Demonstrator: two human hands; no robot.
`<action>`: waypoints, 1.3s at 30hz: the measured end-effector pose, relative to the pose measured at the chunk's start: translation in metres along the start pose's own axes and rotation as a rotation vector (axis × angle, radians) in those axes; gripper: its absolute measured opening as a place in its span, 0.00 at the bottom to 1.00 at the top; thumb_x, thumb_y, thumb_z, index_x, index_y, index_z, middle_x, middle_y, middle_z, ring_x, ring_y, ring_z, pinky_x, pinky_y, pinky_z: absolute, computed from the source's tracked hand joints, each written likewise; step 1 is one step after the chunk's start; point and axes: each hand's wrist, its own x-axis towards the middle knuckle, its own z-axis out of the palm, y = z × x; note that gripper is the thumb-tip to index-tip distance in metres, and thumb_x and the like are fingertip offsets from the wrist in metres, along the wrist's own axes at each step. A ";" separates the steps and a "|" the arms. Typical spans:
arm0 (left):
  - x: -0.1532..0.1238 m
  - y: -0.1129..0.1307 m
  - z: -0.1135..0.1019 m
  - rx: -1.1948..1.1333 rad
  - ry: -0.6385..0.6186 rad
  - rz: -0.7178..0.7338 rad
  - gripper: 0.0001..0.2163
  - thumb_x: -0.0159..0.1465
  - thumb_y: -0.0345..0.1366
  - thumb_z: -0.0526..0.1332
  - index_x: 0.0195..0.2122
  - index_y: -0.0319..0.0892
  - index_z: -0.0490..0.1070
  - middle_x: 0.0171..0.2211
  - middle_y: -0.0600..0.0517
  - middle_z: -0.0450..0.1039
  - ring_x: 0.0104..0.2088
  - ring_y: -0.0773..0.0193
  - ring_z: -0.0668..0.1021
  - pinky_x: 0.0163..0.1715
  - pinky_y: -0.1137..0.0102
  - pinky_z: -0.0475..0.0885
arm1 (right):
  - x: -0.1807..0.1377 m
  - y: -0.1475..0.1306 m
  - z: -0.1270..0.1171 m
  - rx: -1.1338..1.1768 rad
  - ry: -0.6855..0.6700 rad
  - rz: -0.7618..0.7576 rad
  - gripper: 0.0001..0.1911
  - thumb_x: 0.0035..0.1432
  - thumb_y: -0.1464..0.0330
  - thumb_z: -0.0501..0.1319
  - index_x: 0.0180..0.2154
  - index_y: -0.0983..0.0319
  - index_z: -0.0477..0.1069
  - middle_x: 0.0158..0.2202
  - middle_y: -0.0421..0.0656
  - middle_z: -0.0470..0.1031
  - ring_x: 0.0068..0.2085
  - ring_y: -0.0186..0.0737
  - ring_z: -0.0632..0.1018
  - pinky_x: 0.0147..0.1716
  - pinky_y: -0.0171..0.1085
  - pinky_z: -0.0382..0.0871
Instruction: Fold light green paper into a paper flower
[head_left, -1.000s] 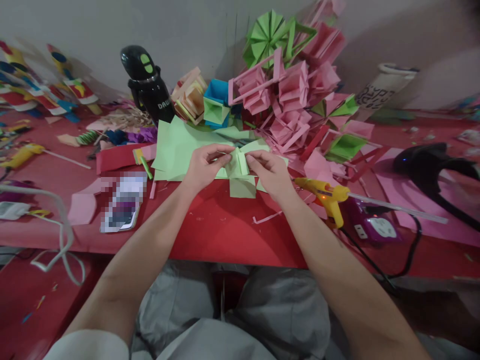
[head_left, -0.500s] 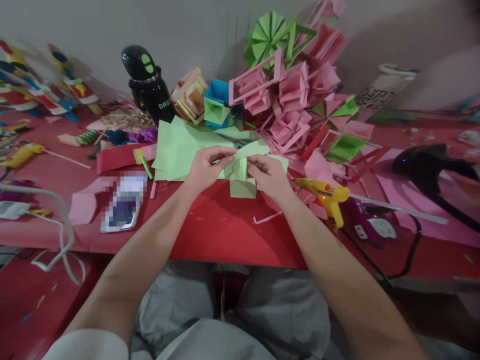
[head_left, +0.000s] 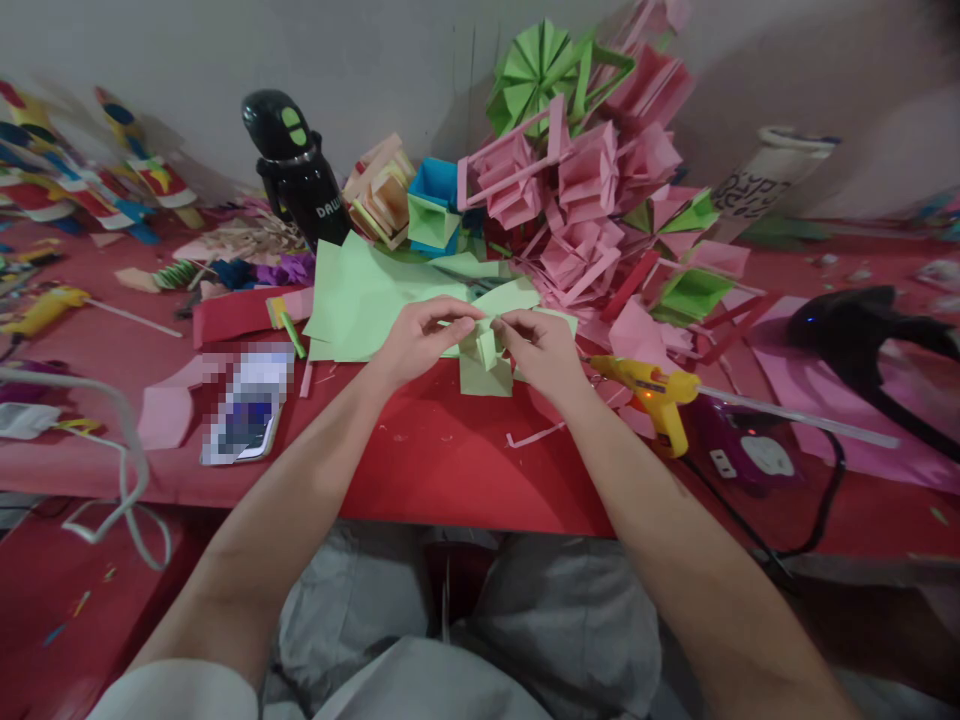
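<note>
Between my two hands is a small folded piece of light green paper [head_left: 487, 350]. My left hand [head_left: 429, 335] pinches its left side with thumb and fingertips. On the other side, my right hand [head_left: 538, 345] grips it with the fingers bent inward. A flat green paper piece [head_left: 486, 382] lies on the red table under the folded one. Larger light green sheets [head_left: 356, 300] spread out behind and left of my left hand. Beyond my fingertips, partly covered by paper, is something dark that looks like scissors [head_left: 487, 284].
A yellow glue gun [head_left: 651, 388] lies right of my right arm, beside a purple power socket [head_left: 750, 445]. Pink and green folded paper shapes [head_left: 585, 180] pile up behind. A black bottle [head_left: 300, 175] stands at the back left; a phone [head_left: 251, 410] lies near my left arm.
The folded green paper has tilted and turned between my fingers, and its upright fold now leans. My hands have shifted only slightly, with the fingertips closer together.
</note>
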 end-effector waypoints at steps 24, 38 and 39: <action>0.002 0.002 -0.010 -0.038 -0.198 -0.259 0.14 0.59 0.46 0.70 0.33 0.39 0.78 0.29 0.50 0.77 0.30 0.66 0.75 0.32 0.70 0.71 | -0.003 -0.004 0.002 -0.069 -0.030 -0.165 0.07 0.59 0.65 0.66 0.32 0.60 0.81 0.31 0.42 0.80 0.31 0.37 0.75 0.31 0.37 0.66; 0.000 0.005 -0.007 0.143 -0.178 -0.154 0.13 0.64 0.43 0.63 0.30 0.38 0.76 0.27 0.51 0.75 0.29 0.66 0.73 0.33 0.70 0.68 | -0.003 -0.008 0.003 -0.016 -0.057 -0.099 0.09 0.59 0.64 0.64 0.32 0.61 0.80 0.31 0.42 0.81 0.32 0.37 0.76 0.32 0.37 0.66; 0.000 0.005 -0.007 0.145 -0.177 -0.151 0.13 0.64 0.43 0.63 0.30 0.38 0.76 0.27 0.51 0.75 0.29 0.66 0.74 0.33 0.70 0.68 | -0.003 -0.008 0.002 -0.015 -0.061 -0.096 0.09 0.59 0.63 0.64 0.32 0.61 0.80 0.31 0.42 0.81 0.32 0.37 0.76 0.32 0.37 0.66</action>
